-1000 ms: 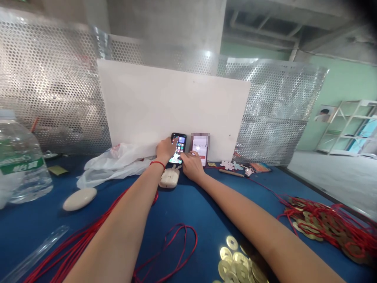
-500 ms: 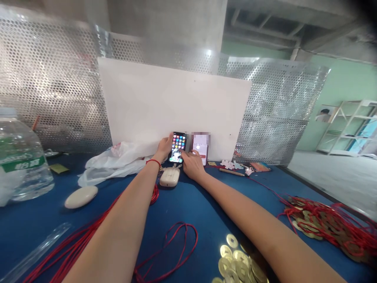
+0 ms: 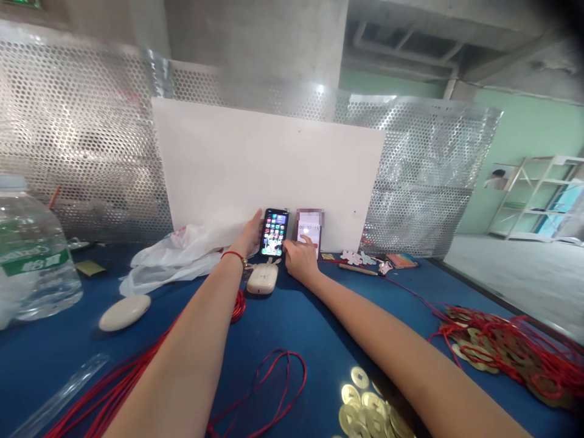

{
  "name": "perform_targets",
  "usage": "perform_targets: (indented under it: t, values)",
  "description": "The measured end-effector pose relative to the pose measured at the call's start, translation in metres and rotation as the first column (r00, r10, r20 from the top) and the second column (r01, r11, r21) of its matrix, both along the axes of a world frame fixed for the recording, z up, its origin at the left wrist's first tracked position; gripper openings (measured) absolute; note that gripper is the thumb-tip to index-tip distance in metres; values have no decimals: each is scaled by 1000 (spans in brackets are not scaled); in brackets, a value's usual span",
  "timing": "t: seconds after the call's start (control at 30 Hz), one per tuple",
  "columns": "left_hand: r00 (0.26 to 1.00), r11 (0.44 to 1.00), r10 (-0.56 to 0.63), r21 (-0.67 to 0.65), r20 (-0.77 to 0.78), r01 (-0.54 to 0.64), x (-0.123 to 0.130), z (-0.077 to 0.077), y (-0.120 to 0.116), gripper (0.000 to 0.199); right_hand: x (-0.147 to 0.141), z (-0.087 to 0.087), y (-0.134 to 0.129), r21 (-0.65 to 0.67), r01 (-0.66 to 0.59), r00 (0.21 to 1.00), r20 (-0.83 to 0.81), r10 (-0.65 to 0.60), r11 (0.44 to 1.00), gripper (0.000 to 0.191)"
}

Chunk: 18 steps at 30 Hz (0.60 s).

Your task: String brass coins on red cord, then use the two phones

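Observation:
My left hand [image 3: 249,236], with a red cord bracelet at the wrist, rests its fingers against the left edge of a black smartphone [image 3: 274,232]. The phone stands upright against a white board [image 3: 269,164], its screen lit with app icons. My right hand [image 3: 298,261] is lower, one finger extended onto a second phone [image 3: 308,234] showing a timer. Part of that screen is blurred. Just below both hands lies a small white case [image 3: 262,279] on the blue tabletop [image 3: 292,316].
A plastic bag [image 3: 173,261] and large water bottle [image 3: 31,261] stand left, near a white oval object [image 3: 125,312]. Red cords [image 3: 260,389], a clear ruler [image 3: 59,395], brass coins [image 3: 365,404] and a coin-and-cord heap [image 3: 502,353] lie in front. Perforated metal sheeting [image 3: 424,164] stands behind.
My left hand has slid left off the phone's screen to its edge. My right hand has shifted slightly, and the view has tilted a little.

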<state>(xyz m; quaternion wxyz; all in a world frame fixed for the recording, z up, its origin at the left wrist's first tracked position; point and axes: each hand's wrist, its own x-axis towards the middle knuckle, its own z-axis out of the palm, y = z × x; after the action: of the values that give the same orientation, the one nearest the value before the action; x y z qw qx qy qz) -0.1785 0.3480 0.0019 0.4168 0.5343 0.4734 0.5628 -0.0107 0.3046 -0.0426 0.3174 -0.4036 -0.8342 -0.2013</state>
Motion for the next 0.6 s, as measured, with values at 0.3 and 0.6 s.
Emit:
perform_targets:
  t: [0.3, 0.6]
  values:
    - [920, 943, -290, -86, 262, 322, -2, -1, -5, 39, -1, 7, -12, -176, -409, 906, 40, 422, 895, 27]
    - [935, 986, -151, -19, 322, 166, 4, -1, 2, 28, -4, 20, -30, -296, -505, 740, 335, 583, 811, 72]
